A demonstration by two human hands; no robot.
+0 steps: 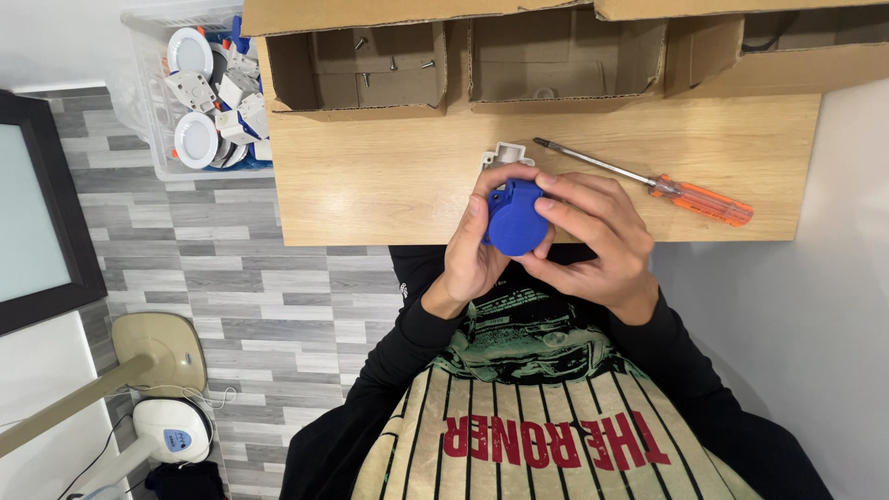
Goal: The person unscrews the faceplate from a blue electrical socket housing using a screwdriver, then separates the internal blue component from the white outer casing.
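Two hands meet at the table edge, both on one blue plastic cap (515, 218). Going left to right: far left, a dark-framed panel (37, 213) and a beige stand base (162, 350) on the grey plank floor (231, 278), with a white device (171, 431) below it. Next, a clear plastic bin (148, 111) of white round fittings sits just beside the wooden table (370, 176). At the table's back edge, open cardboard boxes (370, 65); the leftmost has a few loose screws inside.

Left hand (472, 250) is curled round the cap from the left and below, thumb up along its side. A white plastic housing (507, 154) peeks out just behind the fingers, touching or near the cap, cannot tell which. Right hand (593, 236) is wrapped over the cap's right side, fingertips pinching its rim. The cap is held in the air over the near table edge, above the lap, not resting on wood.

Further right, an orange-handled screwdriver (648, 181) lies flat on the table, apart from both hands.

Handling, as a guess: the cap looks light, stiff moulded plastic, smooth so a bit slippery, with a hinge or tab at the top that could snap. Best held by the round rim, opposite sides.
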